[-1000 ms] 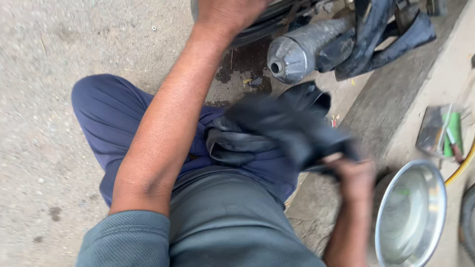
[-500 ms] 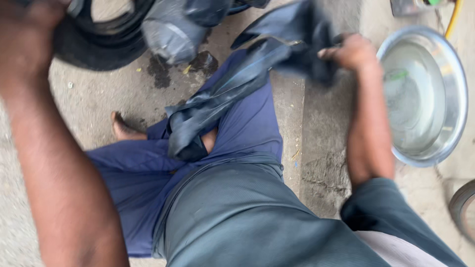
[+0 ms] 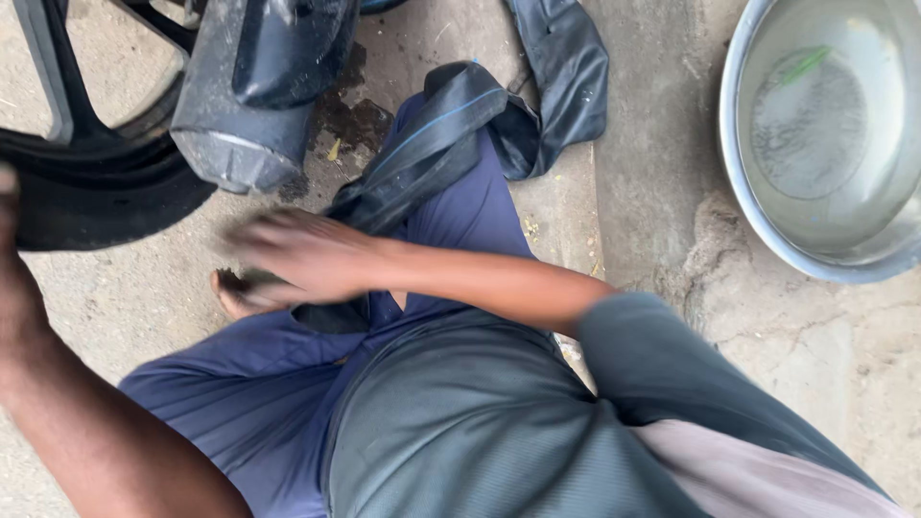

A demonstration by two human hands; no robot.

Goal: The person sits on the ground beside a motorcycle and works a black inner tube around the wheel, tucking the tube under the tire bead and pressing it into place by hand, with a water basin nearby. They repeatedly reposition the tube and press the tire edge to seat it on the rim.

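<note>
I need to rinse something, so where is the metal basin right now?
In the head view the metal basin sits at the upper right on the concrete floor, holding water, to the right of the black inner tube draped over the person's knee.

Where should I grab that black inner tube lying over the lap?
Probably the inner tube is best gripped at its flat folded band across the blue-trousered thigh, coming from above: there it lies limp, raised and exposed, beside the right hand.

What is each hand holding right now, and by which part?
Cannot be told. The blurred right hand lies over the black inner tube on the lap; the left hand is mostly out of frame.
</note>
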